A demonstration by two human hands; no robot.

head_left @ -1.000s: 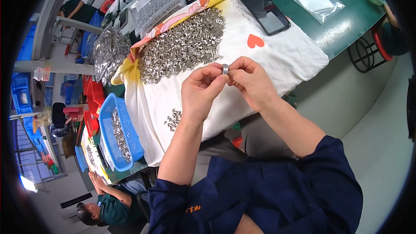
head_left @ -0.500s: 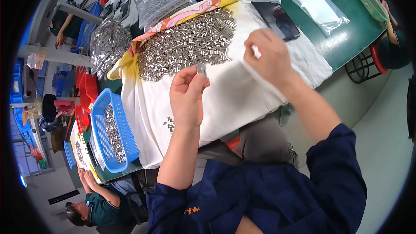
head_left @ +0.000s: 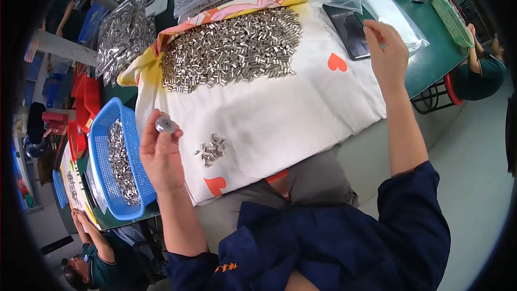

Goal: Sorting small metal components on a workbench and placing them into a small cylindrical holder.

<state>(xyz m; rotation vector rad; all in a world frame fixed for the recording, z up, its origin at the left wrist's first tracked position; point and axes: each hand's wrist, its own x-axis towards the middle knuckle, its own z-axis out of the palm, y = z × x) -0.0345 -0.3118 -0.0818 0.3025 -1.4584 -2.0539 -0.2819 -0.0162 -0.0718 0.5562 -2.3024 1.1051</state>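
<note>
Head view: cloth-covered green table (head_left: pixel 431 62), workshop.

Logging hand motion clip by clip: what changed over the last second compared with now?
The hands, joined over one small metal part a second ago, have separated. The left hand kept the metal part and moved left and toward the body, near the blue basket. The right hand let go and swung out right, beside the dark phone. The large pile of metal parts, small pile and white cloth stayed put.
</note>
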